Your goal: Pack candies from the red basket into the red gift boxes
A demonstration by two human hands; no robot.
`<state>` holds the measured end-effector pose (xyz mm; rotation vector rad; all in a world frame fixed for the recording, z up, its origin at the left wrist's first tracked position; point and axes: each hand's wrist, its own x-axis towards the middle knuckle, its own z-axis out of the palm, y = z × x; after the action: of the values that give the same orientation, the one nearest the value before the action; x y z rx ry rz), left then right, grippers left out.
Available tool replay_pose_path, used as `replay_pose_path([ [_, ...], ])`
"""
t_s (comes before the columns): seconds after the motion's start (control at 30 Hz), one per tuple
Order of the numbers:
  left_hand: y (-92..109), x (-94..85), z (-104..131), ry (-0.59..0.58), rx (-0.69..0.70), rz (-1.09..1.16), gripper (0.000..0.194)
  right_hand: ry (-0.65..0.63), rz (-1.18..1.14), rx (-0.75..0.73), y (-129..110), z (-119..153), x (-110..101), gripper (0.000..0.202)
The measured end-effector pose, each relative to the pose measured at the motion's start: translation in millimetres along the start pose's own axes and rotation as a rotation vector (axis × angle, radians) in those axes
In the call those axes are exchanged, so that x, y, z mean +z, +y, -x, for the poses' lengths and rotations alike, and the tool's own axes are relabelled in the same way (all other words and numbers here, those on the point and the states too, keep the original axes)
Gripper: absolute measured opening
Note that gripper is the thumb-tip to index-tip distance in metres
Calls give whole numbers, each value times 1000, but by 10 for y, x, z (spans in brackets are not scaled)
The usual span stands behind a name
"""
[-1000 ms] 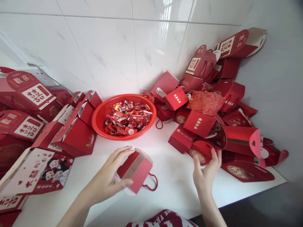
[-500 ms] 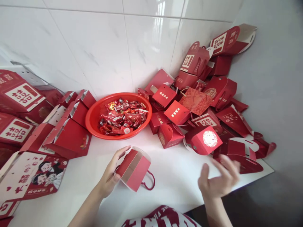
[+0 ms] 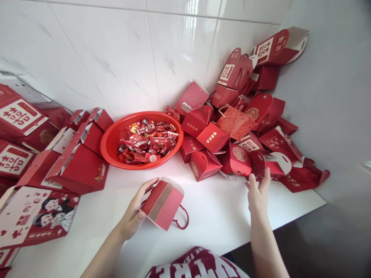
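My left hand is closed on a small red candy box with a cord handle, held over the white table. The box is tilted, and a gap shows between its two top flaps. On the right, my right hand holds nothing, thumb and fingers apart. Its fingertips are at the front of the box pile, by a red box with a pale rounded flap; I cannot tell whether they touch it. Close by, a red box with a gold round print leans in the pile.
A red plastic basket of wrapped candies stands against the tiled wall. More red boxes crowd the left side, with a printed couple box in front. A power strip lies behind them. The table edge runs along the right.
My right hand has moved forward to the pile. Boxes at its front have shifted back and turned, including the one with the round print. My left hand keeps hold of its box.
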<state>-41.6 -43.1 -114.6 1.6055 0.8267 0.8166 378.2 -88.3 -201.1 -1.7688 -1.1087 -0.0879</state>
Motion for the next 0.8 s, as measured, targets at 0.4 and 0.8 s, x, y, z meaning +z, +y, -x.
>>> replay_pose_path([
  [0.4,92,-77,25,-73,266,-265,80,143,-141,-67,-981,487,-138,62],
  [0.8,281,-78,104,-64,291,-417,39,-961,-262,-1237,-2161,51,204,33],
])
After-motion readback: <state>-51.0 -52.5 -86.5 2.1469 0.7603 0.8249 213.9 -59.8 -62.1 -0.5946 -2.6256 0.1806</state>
